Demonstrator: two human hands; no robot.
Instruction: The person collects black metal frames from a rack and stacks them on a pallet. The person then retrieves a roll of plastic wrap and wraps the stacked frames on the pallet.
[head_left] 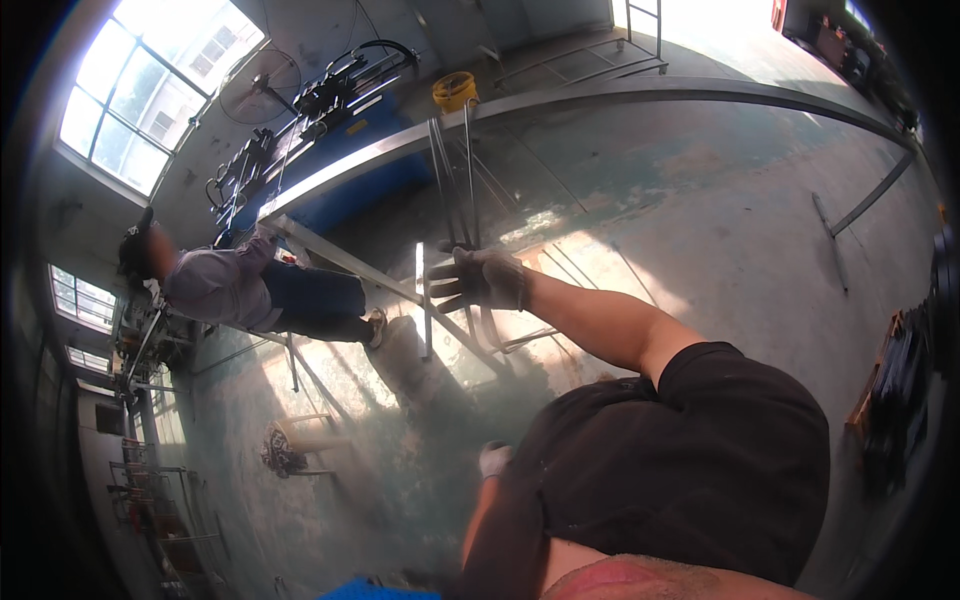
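The person's right hand, in a grey glove, reaches out left over the workshop floor, its fingers spread wide. The fingertips are right at a short pale bar, which stands close to vertical in the view; whether they touch it cannot be told. The left hand, in a paler glove, hangs low beside the black shirt; it is partly hidden, so its state cannot be told.

A long metal frame arcs across the upper view, between the person and the things beyond. Thin rods run from it down to the right hand. A slanted rail passes from the frame's left end down behind the bar, cutting across the space between the person and a co-worker in a cap and dark trousers, who stands by that end.

Beyond the frame are a blue machine with black parts, a round fan, a yellow bucket and a rack. Bright windows are at upper left. A bin of small pieces sits on the floor at lower left; dark pieces are piled at far right. Sunlight lies in patches on the floor around the bar.
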